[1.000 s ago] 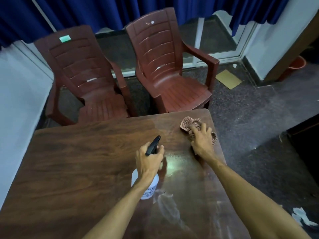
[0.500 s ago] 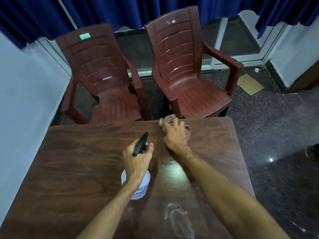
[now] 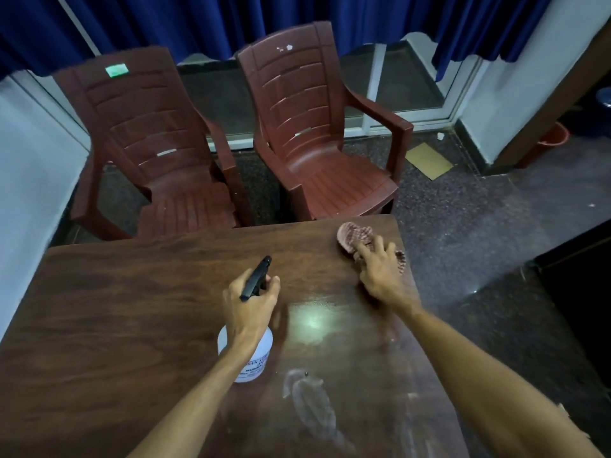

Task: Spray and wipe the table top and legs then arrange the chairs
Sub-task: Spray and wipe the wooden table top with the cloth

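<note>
A dark wooden table (image 3: 125, 319) fills the lower view. My left hand (image 3: 249, 304) grips the neck of a white spray bottle (image 3: 253, 361) with a black nozzle, held upright over the table's middle. My right hand (image 3: 380, 272) presses a checked reddish cloth (image 3: 352, 236) onto the table's far right corner, fingers spread over it. Wet smears shine on the wood near the front. Two brown plastic chairs stand past the far edge, one at the left (image 3: 148, 153), one at the right (image 3: 307, 140).
Blue curtains (image 3: 297, 14) hang behind the chairs in front of a glass door. A white wall runs along the left. On the speckled floor at right lie a cardboard piece (image 3: 428, 160) and an orange bucket (image 3: 555, 137). A dark cabinet stands at far right.
My right hand has slid the cloth from the middle of the far edge back to the far right corner. The left hand with the bottle has stayed about where it was.
</note>
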Demonstrator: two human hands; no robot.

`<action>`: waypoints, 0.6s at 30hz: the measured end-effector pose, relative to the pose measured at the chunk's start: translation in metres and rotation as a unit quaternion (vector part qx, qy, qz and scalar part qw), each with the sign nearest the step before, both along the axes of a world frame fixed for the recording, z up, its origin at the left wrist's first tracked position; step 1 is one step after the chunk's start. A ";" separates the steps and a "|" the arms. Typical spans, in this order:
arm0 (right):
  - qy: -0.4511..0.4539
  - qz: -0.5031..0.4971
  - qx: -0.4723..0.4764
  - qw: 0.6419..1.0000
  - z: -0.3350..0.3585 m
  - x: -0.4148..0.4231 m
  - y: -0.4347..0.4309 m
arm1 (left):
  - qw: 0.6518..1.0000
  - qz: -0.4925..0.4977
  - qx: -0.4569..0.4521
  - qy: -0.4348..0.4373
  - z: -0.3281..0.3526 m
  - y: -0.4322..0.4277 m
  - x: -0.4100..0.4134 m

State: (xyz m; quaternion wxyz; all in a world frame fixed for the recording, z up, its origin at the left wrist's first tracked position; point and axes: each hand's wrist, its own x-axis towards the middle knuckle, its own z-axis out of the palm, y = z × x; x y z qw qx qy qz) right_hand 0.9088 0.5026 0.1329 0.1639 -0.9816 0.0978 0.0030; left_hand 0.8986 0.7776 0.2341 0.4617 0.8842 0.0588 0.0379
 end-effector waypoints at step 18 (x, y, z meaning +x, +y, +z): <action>0.022 -0.068 0.011 0.997 0.009 -0.101 0.098 | 1.000 0.022 -0.012 0.019 0.007 0.064 -0.088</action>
